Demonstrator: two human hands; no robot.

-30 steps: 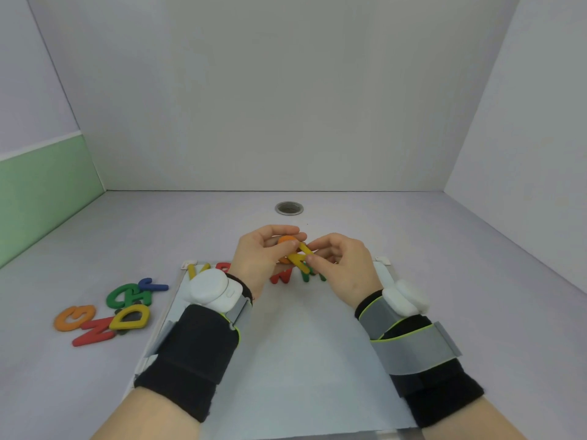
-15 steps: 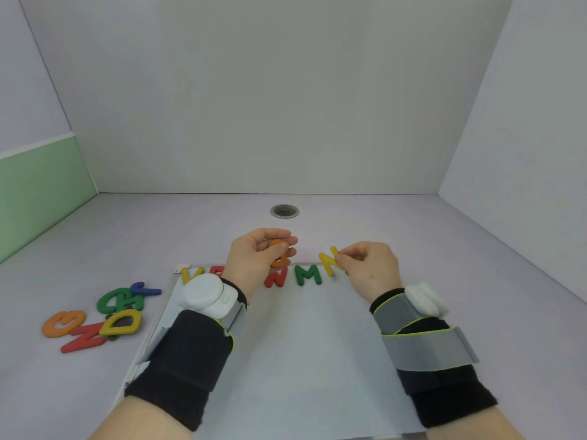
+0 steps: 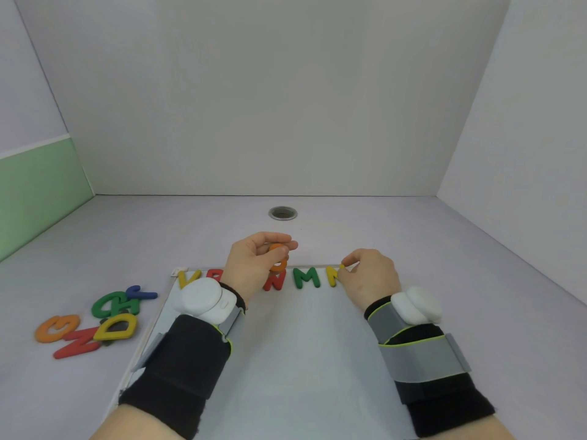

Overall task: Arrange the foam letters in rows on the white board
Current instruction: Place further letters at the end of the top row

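Your forearms, in black wrist braces, lie over the white board (image 3: 286, 360), which rests on a pale lilac table (image 3: 444, 265). Along the board's far edge, at your fingertips, a row reads yellow V (image 3: 188, 277), a red letter mostly hidden behind your left wrist, red N (image 3: 273, 283) and green M (image 3: 305, 277). Your right hand (image 3: 370, 277) pinches a yellow letter (image 3: 334, 276) at the row's end. Your left hand (image 3: 257, 260) pinches an orange ring-shaped letter (image 3: 279, 260) above the N. Left of your left forearm lies a loose pile of letters (image 3: 95, 322). Beyond your hands, a round metal grommet (image 3: 282, 213) sits before plain white walls.
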